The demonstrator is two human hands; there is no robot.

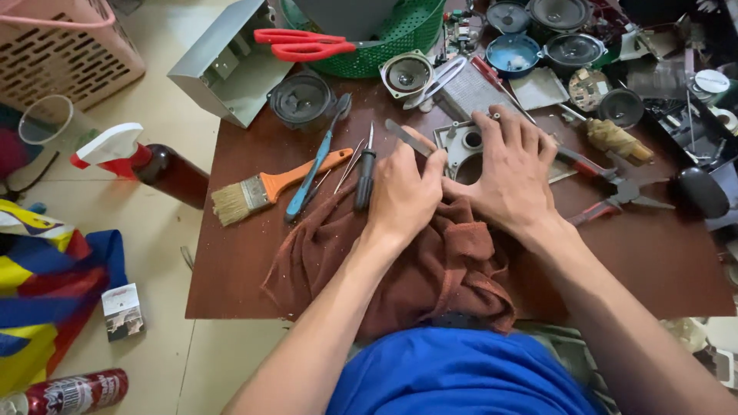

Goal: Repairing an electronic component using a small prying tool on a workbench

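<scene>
On the brown table (254, 261), mid-bench: both hands work over a grey metal frame (459, 146) with a round opening, lying partly on a rust-brown cloth (430, 261). Left hand (403, 196) rests knuckles-up on the cloth, fingers curled narrow, thumb tip pressed to the frame's near edge; what the curled fingers pinch underneath, cannot tell. Right hand (511, 173) lies flat across the frame, fingers spread wide, fingertips at its far edge.

Just left of the left hand: a black-handled screwdriver (364, 178), tweezers (350, 165), a blue-handled tool (314, 173), and an orange-handled paintbrush (265, 190), all lying flat. Right of the right hand: red-handled pliers (607, 188), touching the table. Far edge: 1 green basket (392, 46) with red scissors (304, 44) across its rim, several loose speakers, 1 of them (406, 74) just beyond the frame. Off the table, left: a dark spray bottle (146, 165) on the floor.
</scene>
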